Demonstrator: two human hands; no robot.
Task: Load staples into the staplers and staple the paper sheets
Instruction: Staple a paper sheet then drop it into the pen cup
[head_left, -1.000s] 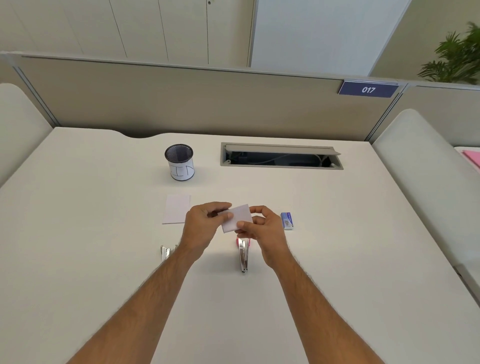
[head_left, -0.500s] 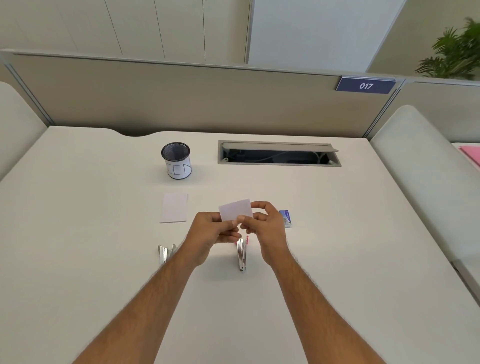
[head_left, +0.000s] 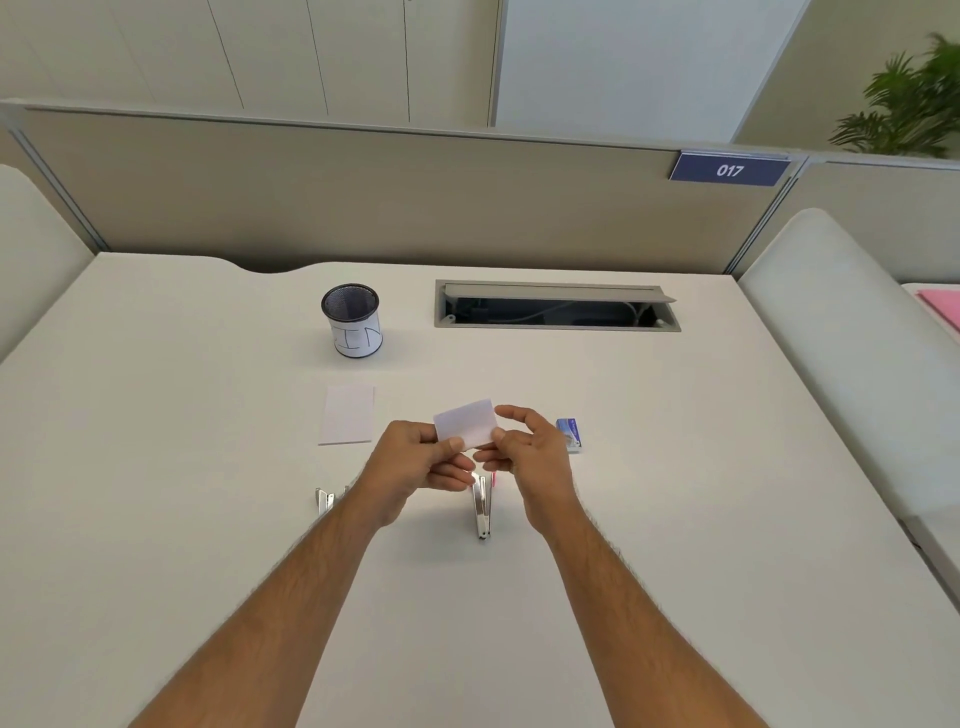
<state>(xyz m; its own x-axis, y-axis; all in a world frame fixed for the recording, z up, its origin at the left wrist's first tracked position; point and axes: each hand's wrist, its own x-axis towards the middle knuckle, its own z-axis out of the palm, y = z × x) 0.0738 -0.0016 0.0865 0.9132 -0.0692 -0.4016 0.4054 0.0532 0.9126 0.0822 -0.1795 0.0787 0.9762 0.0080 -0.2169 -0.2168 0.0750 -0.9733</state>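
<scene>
A small white paper sheet (head_left: 464, 422) is held up above the desk between both hands. My left hand (head_left: 415, 462) pinches its lower left edge and my right hand (head_left: 530, 457) pinches its lower right edge. Under the hands a metal stapler with a pink part (head_left: 483, 506) lies opened on the desk, partly hidden. A second metal stapler (head_left: 324, 500) lies left of my left forearm, partly hidden by it. A stack of white paper sheets (head_left: 347, 414) lies flat to the left. A small blue staple box (head_left: 569, 435) sits just right of my right hand.
A black mesh pen cup with a white label (head_left: 352, 321) stands behind the paper stack. An open cable tray (head_left: 556, 306) is set into the white desk (head_left: 675, 519) at the back. A beige partition (head_left: 363, 197) closes the far edge.
The held sheet has been raised and shifted slightly away from me, and both hands have regripped it along its lower edge. Nothing on the desk has moved.
</scene>
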